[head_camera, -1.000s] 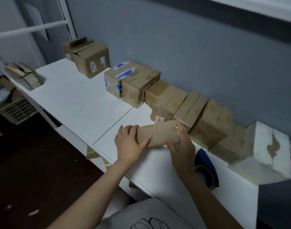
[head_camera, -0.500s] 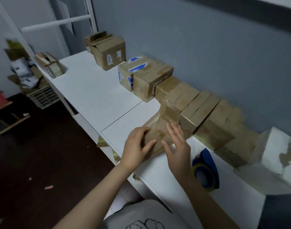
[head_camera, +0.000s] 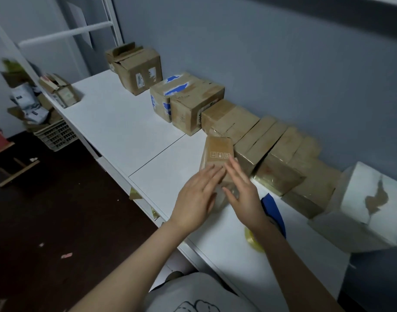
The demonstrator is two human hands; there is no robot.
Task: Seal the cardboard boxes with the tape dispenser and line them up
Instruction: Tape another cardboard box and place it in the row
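A small brown cardboard box [head_camera: 218,152] stands on end, tilted, on the white table [head_camera: 116,122] just in front of a row of taped boxes [head_camera: 269,149] along the wall. My left hand [head_camera: 197,194] and my right hand [head_camera: 242,190] lie side by side on its near face, fingers stretched out, holding it up. The blue tape dispenser [head_camera: 272,210] with its yellowish roll lies on the table behind my right wrist, partly hidden by it.
A white box [head_camera: 368,206] ends the row at the right. An open-flapped box [head_camera: 136,66] stands at the far end, and a small open box [head_camera: 60,91] sits at the table's left edge. A crate of clutter [head_camera: 53,134] is on the floor.
The small box lay flat between my hands a second ago; it has been tipped up onto its end and pushed toward the row. My hands moved from its ends to its near face.
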